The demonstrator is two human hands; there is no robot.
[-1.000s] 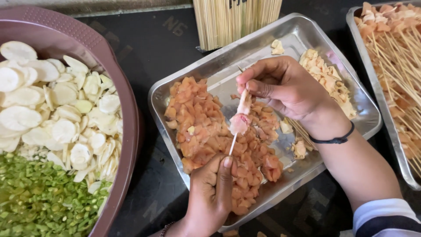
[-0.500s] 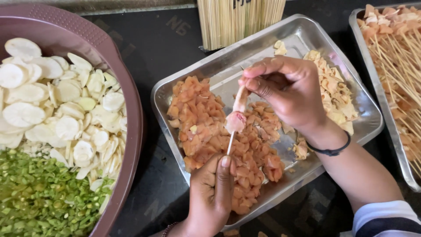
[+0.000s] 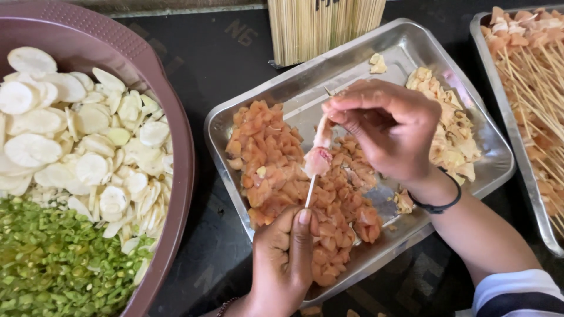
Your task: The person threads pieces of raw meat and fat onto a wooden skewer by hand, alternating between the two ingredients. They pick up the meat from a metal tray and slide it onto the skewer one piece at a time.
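My left hand (image 3: 284, 258) pinches the lower end of a thin wooden skewer (image 3: 310, 192) over a steel tray (image 3: 405, 47). Two pieces of raw meat (image 3: 318, 158) are threaded on the skewer. My right hand (image 3: 388, 126) grips the upper end of the skewer and the top meat piece with its fingertips. Below lies a heap of diced pinkish-orange meat (image 3: 276, 170) in the tray's left half. A pile of pale fatty pieces (image 3: 449, 132) lies along the tray's right side, partly hidden by my right hand.
A large maroon bowl (image 3: 170, 94) at left holds white sliced rounds (image 3: 70, 141) and chopped green vegetables (image 3: 53, 264). A bundle of bare skewers (image 3: 323, 26) stands behind the tray. A second steel tray (image 3: 537, 194) at right holds finished skewers (image 3: 531, 70). Dark countertop (image 3: 223, 64) shows between them.
My right hand has shifted slightly right and curled more over the skewer's top end, working the meat along it. My left hand has kept its grip in place.
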